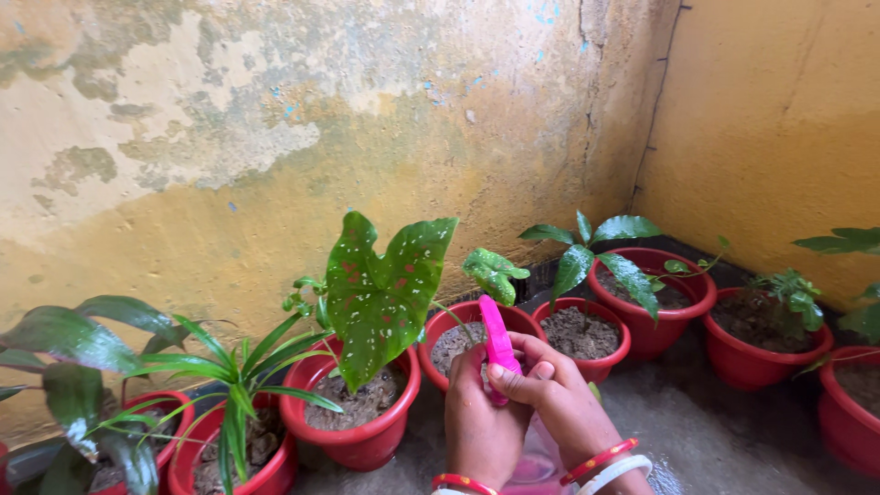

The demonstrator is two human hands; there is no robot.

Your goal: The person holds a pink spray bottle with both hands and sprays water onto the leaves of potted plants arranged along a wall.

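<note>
Both my hands meet low in the middle of the head view, around a pink spray head [498, 341] on a clear pinkish bottle [536, 463]. My left hand [477, 422] wraps the neck from the left. My right hand [555, 390] holds the pink spray head from the right, fingers curled over it. Red and white bangles circle both wrists. Just beyond the nozzle stands a red pot [359, 442] with a large green leaf spotted white and pink [380, 293].
A row of red pots [655, 335] with green plants lines a stained yellow wall [275, 137], from the far left round the corner to the right. A spiky grass-like plant [240, 380] sits at the left. Wet grey concrete floor [706, 431] lies in front.
</note>
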